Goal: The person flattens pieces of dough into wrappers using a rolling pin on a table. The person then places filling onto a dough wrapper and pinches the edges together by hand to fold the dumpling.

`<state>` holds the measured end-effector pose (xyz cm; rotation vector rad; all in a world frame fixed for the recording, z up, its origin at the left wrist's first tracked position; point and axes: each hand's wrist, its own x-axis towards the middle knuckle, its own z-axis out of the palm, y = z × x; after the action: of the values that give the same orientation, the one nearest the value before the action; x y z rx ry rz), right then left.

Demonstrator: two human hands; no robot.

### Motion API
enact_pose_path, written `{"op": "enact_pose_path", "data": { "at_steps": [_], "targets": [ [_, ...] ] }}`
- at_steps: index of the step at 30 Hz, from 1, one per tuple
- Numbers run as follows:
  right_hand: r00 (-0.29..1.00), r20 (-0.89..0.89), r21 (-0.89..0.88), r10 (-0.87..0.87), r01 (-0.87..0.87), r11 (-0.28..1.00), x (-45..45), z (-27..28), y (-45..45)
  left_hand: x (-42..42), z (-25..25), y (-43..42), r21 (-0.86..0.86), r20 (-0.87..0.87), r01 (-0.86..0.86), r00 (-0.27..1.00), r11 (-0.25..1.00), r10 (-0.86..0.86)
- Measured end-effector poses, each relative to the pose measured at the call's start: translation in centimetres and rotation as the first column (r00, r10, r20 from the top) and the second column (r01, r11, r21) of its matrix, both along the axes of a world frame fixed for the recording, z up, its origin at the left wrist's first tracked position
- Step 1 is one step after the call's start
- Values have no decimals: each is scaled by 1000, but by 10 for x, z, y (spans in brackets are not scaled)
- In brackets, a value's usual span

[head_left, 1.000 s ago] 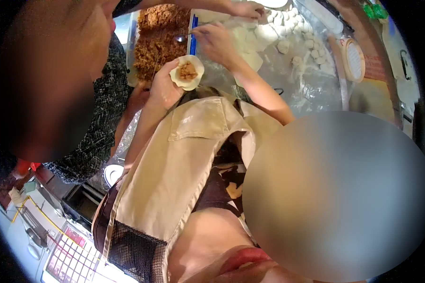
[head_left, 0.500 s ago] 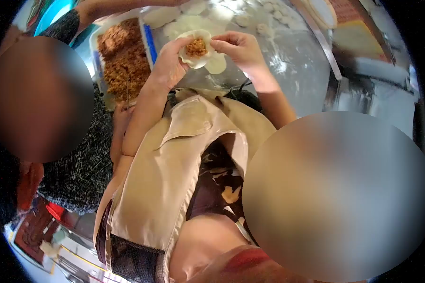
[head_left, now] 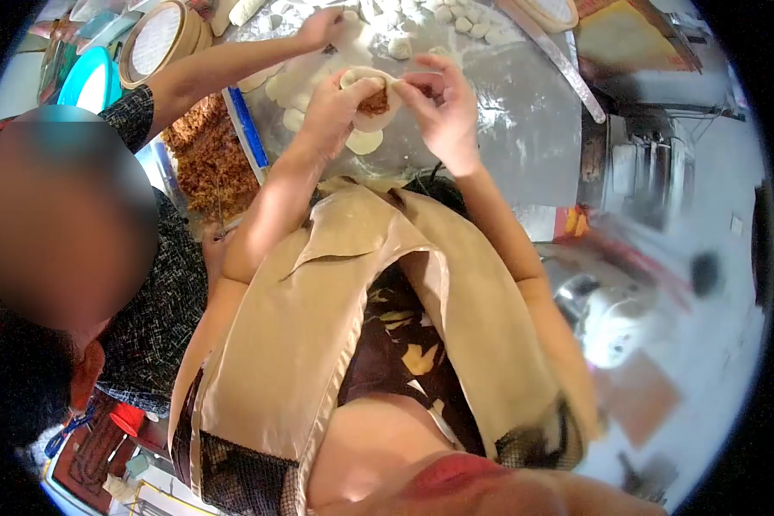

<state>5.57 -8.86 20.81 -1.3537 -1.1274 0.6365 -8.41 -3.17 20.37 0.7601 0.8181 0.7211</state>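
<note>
A round dough wrapper (head_left: 390,96) with reddish-brown filling (head_left: 374,103) in it is held up over the metal table. My left hand (head_left: 331,112) grips its left side, thumb over the rim. At the right edge, the thumb and forefinger of my right hand (head_left: 443,107) pinch the dough, the other fingers curled loosely. Flat wrappers (head_left: 365,142) lie on the table just below and left of my hands. To the left is a tray of filling (head_left: 211,155) with a blue edge (head_left: 248,129).
A co-worker's hand (head_left: 322,28) reaches over the table (head_left: 525,129) from the left. Small dough pieces (head_left: 461,23) lie at the back. Steamer baskets (head_left: 159,43) and a turquoise bowl (head_left: 92,82) stand back left. A long strip (head_left: 559,60) runs along the table's right edge.
My right hand has come from the filling tray to the wrapper and now pinches its edge. The wrapper is partly folded up. The camera view has shifted, and the co-worker's arm reaches further in.
</note>
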Motion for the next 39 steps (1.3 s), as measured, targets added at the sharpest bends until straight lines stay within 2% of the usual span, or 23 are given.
{"op": "enact_pose_path", "data": {
  "at_steps": [1,3,6,7,9,10,12,13,15,16,18,19,21,22,25,27,31,33,34,36,37,39],
  "targets": [
    [999,12,-121,30,-29,992,5,4,3,-1,-1,3,-11,1,-4,1000,1000,4],
    [990,40,-318,137,-117,941,17,2,8,-2,-4,10,1,-42,118,992,993,-118],
    [967,116,-338,226,-175,925,23,-3,13,2,-10,16,-14,-102,141,985,990,-142],
    [967,112,-337,229,-179,924,24,-8,13,3,-15,17,-15,-106,138,985,990,-139],
    [889,414,-132,196,-154,979,28,-12,16,5,-22,21,-30,-127,177,976,984,-179],
    [888,413,-139,203,-159,978,30,-15,18,6,-26,23,-37,-125,172,976,984,-176],
    [891,426,-12,156,-166,986,33,-20,21,9,-34,27,5,-158,266,952,964,-262],
    [890,427,-17,159,-168,986,35,-21,20,11,-40,30,1,-155,264,953,965,-260],
    [937,272,-208,220,-166,964,38,-17,18,14,-40,33,39,-192,350,922,936,-336],
    [936,272,-207,224,-170,963,40,-17,17,17,-37,31,40,-191,345,924,938,-332],
    [954,252,-180,164,-120,976,43,-17,15,22,-28,25,-131,-174,127,973,983,-149],
    [954,250,-179,164,-120,976,46,-19,16,22,-32,26,-131,-176,127,973,983,-149],
    [947,283,-99,154,-131,986,49,-21,15,18,-39,27,-32,-197,261,945,965,-262],
    [949,282,-98,142,-119,988,49,-20,11,19,-40,25,-30,-198,272,942,962,-272],
    [934,325,-172,150,-98,980,52,-14,6,25,-34,26,23,-270,316,915,949,-298],
    [929,357,-28,100,-97,995,48,-16,1,19,-29,25,66,-304,341,902,938,-307],
    [937,306,-99,168,-144,985,33,-1,-5,8,-12,24,143,-346,412,873,900,-344],
    [865,492,-10,99,-109,994,25,8,-11,1,-1,22,155,-419,478,824,864,-381],
    [863,494,-11,103,-113,994,23,8,-11,-2,2,22,156,-417,474,827,866,-377],
    [842,531,37,99,-140,990,16,6,-11,-8,5,23,227,-497,574,763,787,-413],
    [842,532,31,93,-129,991,12,7,-18,-9,-4,25,224,-493,582,760,782,-424],
    [812,577,-90,92,-49,995,2,13,-26,-11,-20,29,265,-504,661,716,702,-483]
  ]
}}
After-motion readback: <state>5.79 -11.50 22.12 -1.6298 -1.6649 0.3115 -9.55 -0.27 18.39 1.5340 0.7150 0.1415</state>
